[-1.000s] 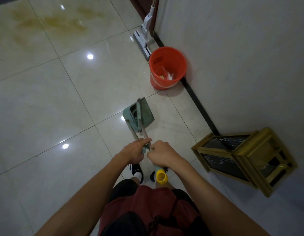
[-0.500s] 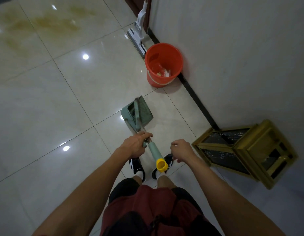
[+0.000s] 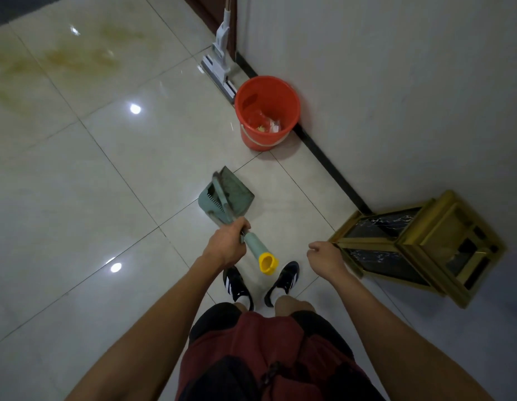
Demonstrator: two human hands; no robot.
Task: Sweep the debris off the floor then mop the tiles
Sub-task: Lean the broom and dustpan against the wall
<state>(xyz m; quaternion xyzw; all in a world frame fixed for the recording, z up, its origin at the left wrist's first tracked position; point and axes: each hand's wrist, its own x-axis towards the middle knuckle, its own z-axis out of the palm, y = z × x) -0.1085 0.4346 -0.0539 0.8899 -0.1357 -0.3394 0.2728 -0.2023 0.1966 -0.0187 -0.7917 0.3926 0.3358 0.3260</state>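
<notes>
From the head camera, the left hand (image 3: 227,244) has its grip wrapped round the pale green handle with a yellow end cap (image 3: 258,251), which belongs to the green plastic dustpan (image 3: 231,196) standing on the glossy cream floor tiles (image 3: 78,183) just ahead of the black-and-white shoes (image 3: 237,285). A second thin shaft lies along that handle and into the pan, probably the broom clipped in, though the bristles cannot be made out. The right hand (image 3: 326,257) hangs free beside the handle, its grip loosely curled and holding nothing, near the tilted gold-framed dark glass cabinet (image 3: 419,241) by the wall.

Beyond the pan, the round orange plastic bucket (image 3: 267,114) sits against the black skirting, with scraps of paper and yellowish bits at its bottom. Behind it the white flat-head mop (image 3: 219,63) leans at the wall corner, untouched.

Judging by this, the sweeping looks finished or nearly so: debris is in the bucket and no litter shows on the nearby tiles. Mopping is still to come, and the yellowish stain (image 3: 57,59) on the far tiles remains.
</notes>
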